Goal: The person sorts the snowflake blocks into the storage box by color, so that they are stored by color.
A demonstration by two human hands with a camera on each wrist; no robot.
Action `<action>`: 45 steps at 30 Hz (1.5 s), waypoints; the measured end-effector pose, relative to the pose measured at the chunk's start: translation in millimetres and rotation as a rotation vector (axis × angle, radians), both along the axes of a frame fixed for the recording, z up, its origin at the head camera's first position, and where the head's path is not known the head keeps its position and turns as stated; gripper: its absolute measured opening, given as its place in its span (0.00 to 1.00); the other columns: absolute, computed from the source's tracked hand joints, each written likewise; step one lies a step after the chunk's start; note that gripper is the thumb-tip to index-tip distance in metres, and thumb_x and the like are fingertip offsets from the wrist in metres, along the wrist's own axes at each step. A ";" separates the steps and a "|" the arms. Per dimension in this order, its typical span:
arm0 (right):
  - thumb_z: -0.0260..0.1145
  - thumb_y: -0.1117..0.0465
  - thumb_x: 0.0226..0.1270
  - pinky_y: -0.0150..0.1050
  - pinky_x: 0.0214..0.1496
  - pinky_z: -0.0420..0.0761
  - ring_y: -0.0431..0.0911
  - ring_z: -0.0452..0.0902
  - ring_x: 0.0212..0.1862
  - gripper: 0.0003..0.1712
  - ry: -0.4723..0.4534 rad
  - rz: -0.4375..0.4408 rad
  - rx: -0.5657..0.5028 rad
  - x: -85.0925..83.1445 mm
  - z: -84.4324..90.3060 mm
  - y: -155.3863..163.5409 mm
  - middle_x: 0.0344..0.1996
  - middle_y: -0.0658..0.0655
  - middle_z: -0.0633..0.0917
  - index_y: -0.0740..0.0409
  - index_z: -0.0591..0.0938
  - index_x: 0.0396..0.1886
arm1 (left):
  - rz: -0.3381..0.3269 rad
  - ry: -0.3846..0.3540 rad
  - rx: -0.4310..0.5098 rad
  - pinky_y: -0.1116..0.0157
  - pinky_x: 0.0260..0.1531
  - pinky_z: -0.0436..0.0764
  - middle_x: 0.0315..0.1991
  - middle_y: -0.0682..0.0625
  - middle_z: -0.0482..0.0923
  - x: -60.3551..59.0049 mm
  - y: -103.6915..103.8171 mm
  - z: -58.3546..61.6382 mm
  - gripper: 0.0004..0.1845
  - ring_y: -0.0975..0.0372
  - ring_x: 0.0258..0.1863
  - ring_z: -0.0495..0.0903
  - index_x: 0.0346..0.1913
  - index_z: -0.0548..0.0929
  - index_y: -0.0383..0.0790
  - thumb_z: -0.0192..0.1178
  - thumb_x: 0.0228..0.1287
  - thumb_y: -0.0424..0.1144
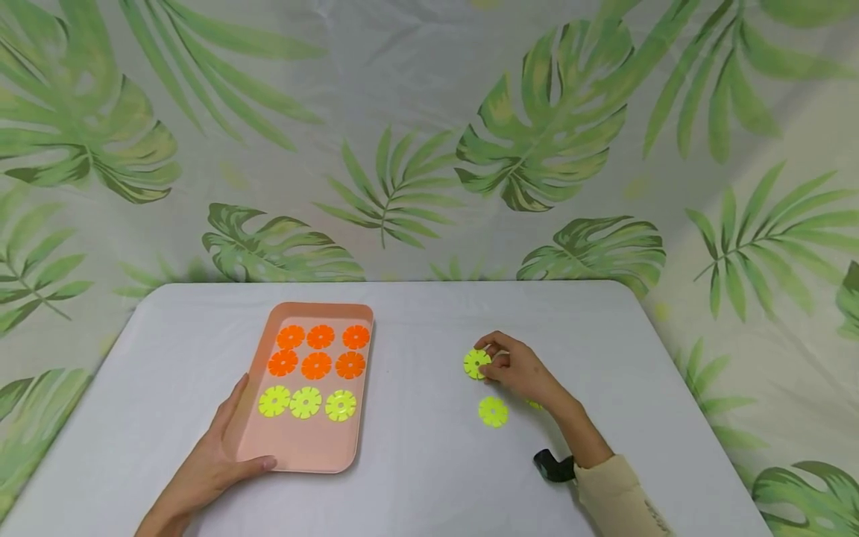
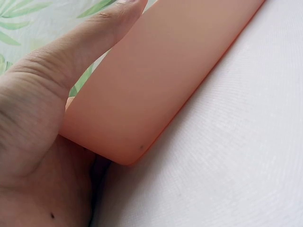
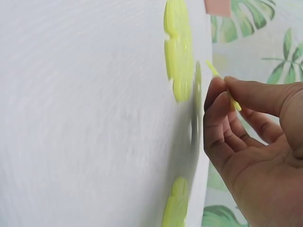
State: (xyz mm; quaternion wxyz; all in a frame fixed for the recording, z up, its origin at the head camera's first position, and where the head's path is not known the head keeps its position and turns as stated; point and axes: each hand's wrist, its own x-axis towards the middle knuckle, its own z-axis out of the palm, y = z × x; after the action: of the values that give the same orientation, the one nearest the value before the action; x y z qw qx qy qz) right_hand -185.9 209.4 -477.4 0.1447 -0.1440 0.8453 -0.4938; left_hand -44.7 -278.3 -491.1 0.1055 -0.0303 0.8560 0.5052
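Note:
Between thumb and fingertips, my right hand (image 1: 520, 369) pinches a yellow-green notched disc (image 1: 476, 364), raised over the table and seen nearly edge-on in the right wrist view. Below it on the cloth lies another yellow-green disc (image 1: 493, 412); one more (image 1: 535, 405) is mostly covered by the right wrist. At the near left corner of a pink tray (image 1: 302, 456), my left hand (image 1: 215, 462) rests with its thumb over the near rim and its straight fingers along the left side. Several orange discs (image 1: 316, 365) lie in the tray in two rows, with three yellow-green discs (image 1: 306, 402) in a row nearer me.
A white cloth covers the table (image 1: 416, 432). Beside the right sleeve sits a black curved object (image 1: 553, 466). Behind the table's far edge hangs a leaf-patterned curtain (image 1: 396, 186), which also shows along both sides.

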 end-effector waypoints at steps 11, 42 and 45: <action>0.67 0.71 0.69 0.35 0.42 0.84 0.49 0.86 0.34 0.22 0.014 0.008 -0.045 -2.4 2.9 -24.1 0.48 0.64 0.80 0.57 0.81 0.62 | -0.008 0.031 0.016 0.30 0.67 0.53 0.85 0.35 0.40 -1.4 0.8 0.3 0.72 0.38 0.75 0.51 0.83 0.34 0.74 0.80 0.51 0.38; 0.67 0.70 0.70 0.33 0.47 0.81 0.51 0.87 0.34 0.21 0.011 0.087 -0.131 -1.2 1.9 -84.9 0.49 0.62 0.84 0.53 0.83 0.60 | -0.008 0.027 0.032 0.34 0.66 0.57 0.85 0.37 0.40 -0.5 0.2 -1.3 0.71 0.41 0.73 0.53 0.83 0.34 0.74 0.79 0.53 0.37; 0.67 0.70 0.70 0.33 0.47 0.81 0.51 0.86 0.33 0.21 0.011 0.097 -0.131 -0.9 1.8 -90.2 0.49 0.62 0.84 0.54 0.83 0.60 | -0.001 0.010 0.021 0.39 0.66 0.58 0.85 0.40 0.40 -0.2 0.1 -1.0 0.71 0.44 0.73 0.53 0.82 0.34 0.76 0.79 0.54 0.39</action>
State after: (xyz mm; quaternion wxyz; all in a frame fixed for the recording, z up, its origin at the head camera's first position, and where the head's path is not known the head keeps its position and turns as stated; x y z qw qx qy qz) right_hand -186.7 119.2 -475.6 0.1539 -0.1965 0.8039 -0.5398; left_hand -44.9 -278.2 -492.2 0.1020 -0.0261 0.8511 0.5144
